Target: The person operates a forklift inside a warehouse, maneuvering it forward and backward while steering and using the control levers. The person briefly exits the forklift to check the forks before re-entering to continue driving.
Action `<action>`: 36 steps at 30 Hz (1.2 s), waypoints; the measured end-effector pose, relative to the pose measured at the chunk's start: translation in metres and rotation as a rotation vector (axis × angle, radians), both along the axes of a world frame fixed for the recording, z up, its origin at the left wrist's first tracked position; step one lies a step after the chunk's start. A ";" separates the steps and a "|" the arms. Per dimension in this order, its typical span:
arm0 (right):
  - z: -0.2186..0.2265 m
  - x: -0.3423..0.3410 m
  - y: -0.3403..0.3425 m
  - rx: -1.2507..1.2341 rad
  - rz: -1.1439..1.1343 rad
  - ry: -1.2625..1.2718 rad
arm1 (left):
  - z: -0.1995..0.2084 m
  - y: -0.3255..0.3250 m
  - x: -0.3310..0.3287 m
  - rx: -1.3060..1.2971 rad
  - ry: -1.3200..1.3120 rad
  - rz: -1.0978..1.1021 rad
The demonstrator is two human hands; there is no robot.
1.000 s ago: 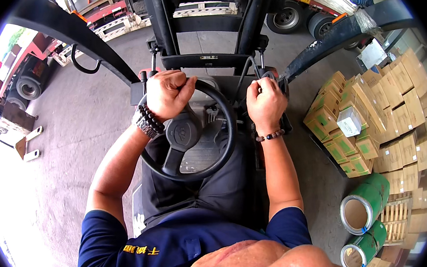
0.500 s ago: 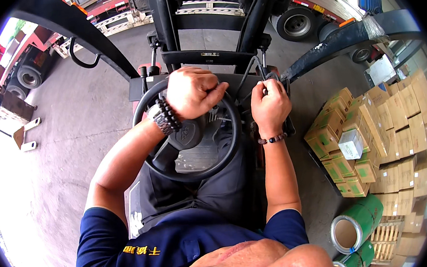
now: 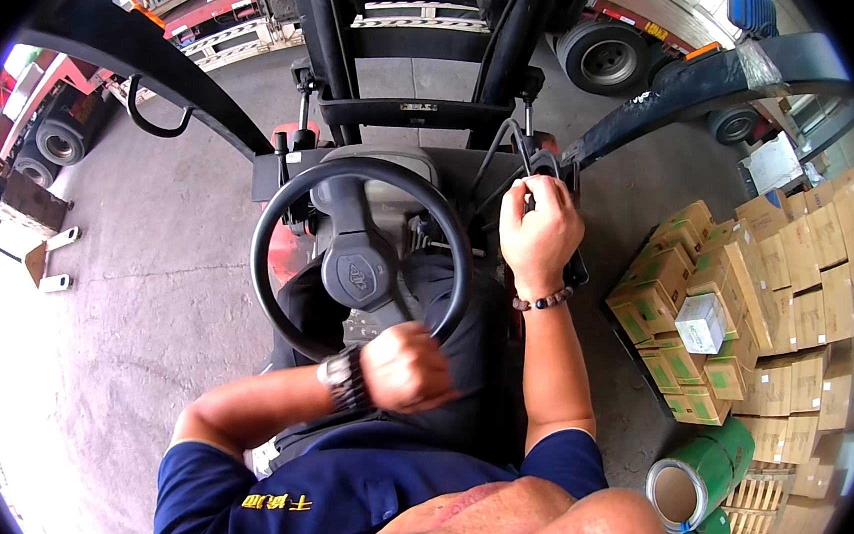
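Observation:
I sit at the black steering wheel of a forklift. My left hand, with dark beads and a watch-like band at its wrist, is closed at the lower right of the wheel's rim. The part it grips is hidden beneath the fist. To the right of the wheel, my right hand is closed around the top of a control lever, mostly covered by the fingers. Bent dark rods rise just beyond that hand. A short black lever stands untouched left of the wheel.
Ahead rises the forklift mast, with a red flatbed truck beyond it. Stacked cartons and green rolls stand close on the right. Another truck's wheels and a pallet jack are on the left.
My left hand has swung from the top of the steering wheel down to its lower right, and the wheel has turned. My right hand stays at the lever. The surroundings have shifted slightly.

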State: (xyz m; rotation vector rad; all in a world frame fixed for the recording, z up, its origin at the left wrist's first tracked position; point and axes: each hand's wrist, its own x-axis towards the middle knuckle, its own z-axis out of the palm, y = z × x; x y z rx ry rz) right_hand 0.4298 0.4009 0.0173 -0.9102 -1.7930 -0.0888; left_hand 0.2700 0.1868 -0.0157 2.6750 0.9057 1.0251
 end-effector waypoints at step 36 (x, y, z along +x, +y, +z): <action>-0.012 0.089 0.057 -0.254 0.217 0.396 | 0.110 0.107 -0.105 0.166 -0.115 0.456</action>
